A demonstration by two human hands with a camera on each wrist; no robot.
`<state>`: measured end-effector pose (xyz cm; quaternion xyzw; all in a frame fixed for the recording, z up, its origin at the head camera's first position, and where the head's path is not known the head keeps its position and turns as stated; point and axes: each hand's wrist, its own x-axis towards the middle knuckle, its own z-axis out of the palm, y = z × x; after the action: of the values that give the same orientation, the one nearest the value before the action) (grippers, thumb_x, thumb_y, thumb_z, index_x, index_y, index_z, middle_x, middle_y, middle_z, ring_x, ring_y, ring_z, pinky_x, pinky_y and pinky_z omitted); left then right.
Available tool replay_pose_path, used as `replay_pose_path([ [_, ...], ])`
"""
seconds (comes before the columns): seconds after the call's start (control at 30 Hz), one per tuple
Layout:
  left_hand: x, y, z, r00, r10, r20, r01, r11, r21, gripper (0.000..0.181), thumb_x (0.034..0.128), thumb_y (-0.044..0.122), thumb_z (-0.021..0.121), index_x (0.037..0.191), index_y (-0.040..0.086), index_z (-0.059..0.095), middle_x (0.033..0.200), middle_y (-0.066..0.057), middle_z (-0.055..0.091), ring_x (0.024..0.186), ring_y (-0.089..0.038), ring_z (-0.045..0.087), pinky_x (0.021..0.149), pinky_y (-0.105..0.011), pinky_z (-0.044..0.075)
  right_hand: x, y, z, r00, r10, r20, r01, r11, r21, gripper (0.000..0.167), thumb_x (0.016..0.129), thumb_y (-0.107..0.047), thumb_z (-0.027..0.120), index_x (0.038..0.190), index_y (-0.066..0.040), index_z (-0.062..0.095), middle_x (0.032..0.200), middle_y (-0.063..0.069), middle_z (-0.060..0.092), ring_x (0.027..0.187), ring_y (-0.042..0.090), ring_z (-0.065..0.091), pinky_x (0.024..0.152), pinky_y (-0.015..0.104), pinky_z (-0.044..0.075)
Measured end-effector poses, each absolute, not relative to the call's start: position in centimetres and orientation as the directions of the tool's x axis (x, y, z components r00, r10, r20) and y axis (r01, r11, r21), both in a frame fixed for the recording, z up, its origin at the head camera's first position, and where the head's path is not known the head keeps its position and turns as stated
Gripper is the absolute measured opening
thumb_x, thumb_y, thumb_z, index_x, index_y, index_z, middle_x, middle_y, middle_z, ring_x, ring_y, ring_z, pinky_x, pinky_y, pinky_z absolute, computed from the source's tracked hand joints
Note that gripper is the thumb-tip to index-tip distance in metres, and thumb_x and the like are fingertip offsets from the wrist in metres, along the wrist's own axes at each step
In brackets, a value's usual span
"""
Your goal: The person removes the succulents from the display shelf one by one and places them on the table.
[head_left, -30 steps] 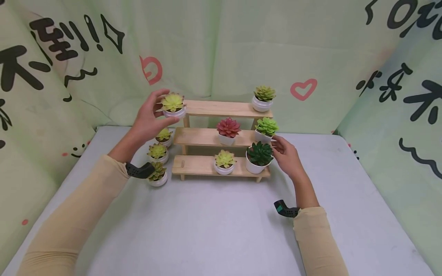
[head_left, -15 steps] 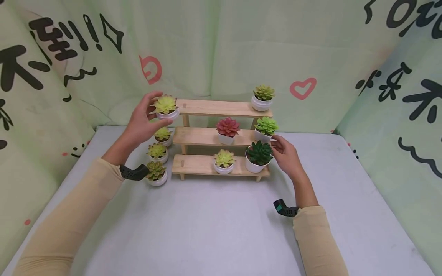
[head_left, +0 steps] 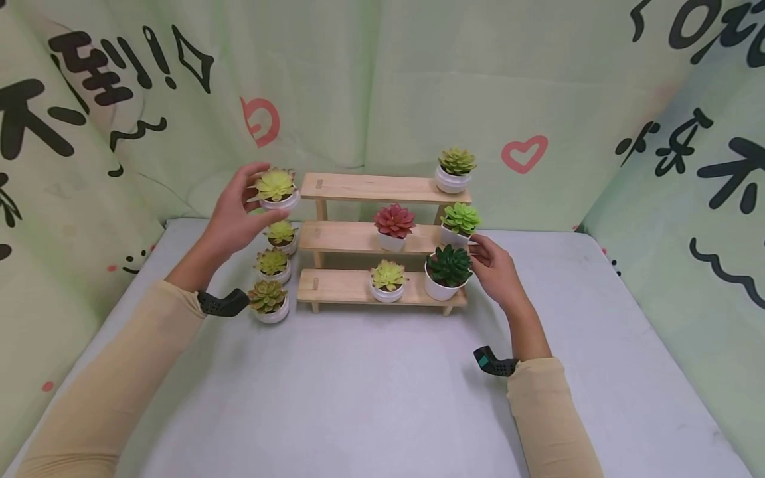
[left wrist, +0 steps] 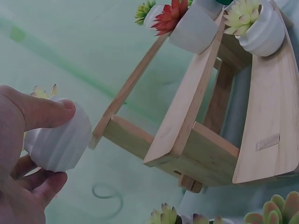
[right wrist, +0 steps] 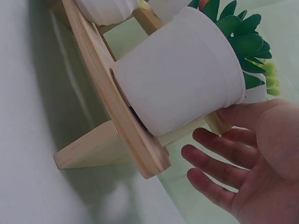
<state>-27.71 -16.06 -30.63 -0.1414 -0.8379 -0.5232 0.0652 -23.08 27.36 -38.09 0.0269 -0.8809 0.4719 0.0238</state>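
Note:
My left hand point(head_left: 230, 219) grips a potted yellow-green succulent point(head_left: 276, 185), raised just left of the top tier of a three-tier wooden stand point(head_left: 337, 236). In the left wrist view, thumb and fingers pinch its ribbed white pot point(left wrist: 63, 137) from either side. My right hand point(head_left: 496, 271) is at the stand's right side, fingers loosely bent and holding nothing. Nearest to it are a dark green succulent point(head_left: 449, 265) on the bottom tier and a bright green one point(head_left: 461, 219) on the middle tier. Whether the right thumb touches a pot or the stand, I cannot tell.
A red succulent point(head_left: 394, 220) stands on the middle tier. A yellow-green one point(head_left: 388, 276) is on the bottom tier, another point(head_left: 457, 162) at the top right. Left of the stand, three potted succulents line the white table: back point(head_left: 281, 234), middle point(head_left: 272, 263), front point(head_left: 268, 299).
My left hand has moved left and slightly down with the succulent, away from the top tier's left end. The right hand has stayed in place.

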Motion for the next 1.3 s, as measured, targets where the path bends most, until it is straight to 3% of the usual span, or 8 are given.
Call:
replay_pose_path([
  [1.3, -27.2, -19.3, -33.8, -0.982, 0.054, 0.184, 0.187, 0.471, 0.862, 0.078, 0.0889, 0.019, 0.070, 0.151, 0.020, 0.023, 0.148, -0.013, 0.037, 0.132, -0.029, 0.042, 0.112, -0.049, 0.039, -23.1, 27.5, -38.2, -0.998, -0.026, 0.066, -0.069, 0.555, -0.829, 0.051, 0.101, -0.015, 0.048, 0.148, 0.000, 0.033, 0.139, 0.027, 0.051, 0.128, 0.039, 0.052, 0.108, 0.051, 0.043],
])
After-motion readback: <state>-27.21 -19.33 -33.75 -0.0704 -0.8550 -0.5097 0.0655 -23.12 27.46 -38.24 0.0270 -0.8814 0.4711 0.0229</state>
